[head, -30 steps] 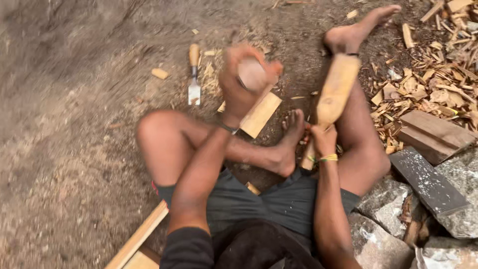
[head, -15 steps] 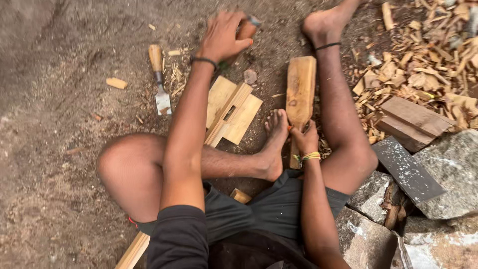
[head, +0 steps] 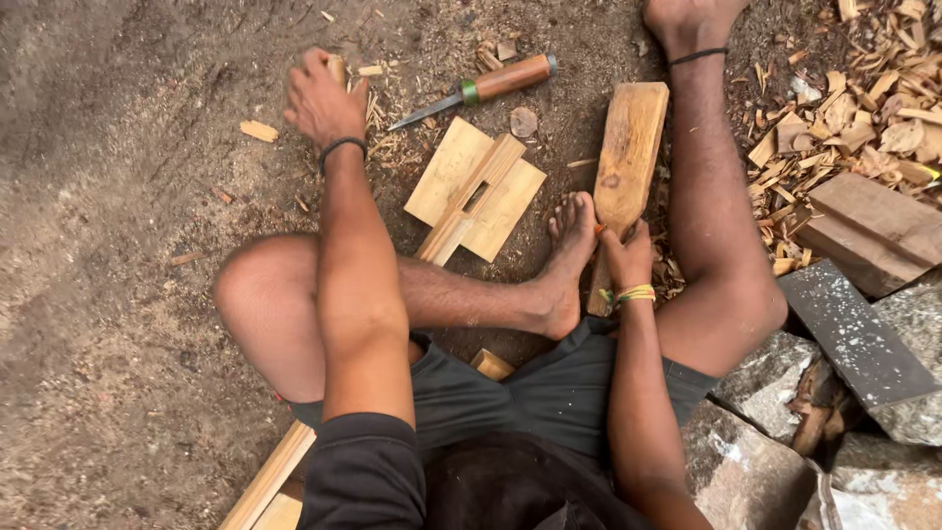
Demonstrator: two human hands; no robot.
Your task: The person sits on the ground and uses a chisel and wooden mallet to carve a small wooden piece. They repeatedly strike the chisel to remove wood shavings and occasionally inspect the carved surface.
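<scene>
Right hand [head: 628,257] is wrapped around the near end of a thick wooden block [head: 630,157], which lies flat on the dirt between the bare foot [head: 569,260] and the other leg, its far end pointing away. It looks like solid timber: stiff, fairly heavy, rough enough not to slip, so gripping it low at the narrow end seems the sensible hold.

Left hand [head: 322,98] is out on the ground to the left, fingers curled over a small wooden piece [head: 337,67]; I can't tell exactly what it is, probably light.

Just past it lie a chisel [head: 481,88] with a brown wooden handle, a notched pale board [head: 476,191], and a pile of wood chips [head: 863,118] at right.

Compared with half a second ago, the left hand has swung from above the board over to the left, and the chisel now lies at an angle near the top rather than upright at left. The block is still pinned where it was.
</scene>
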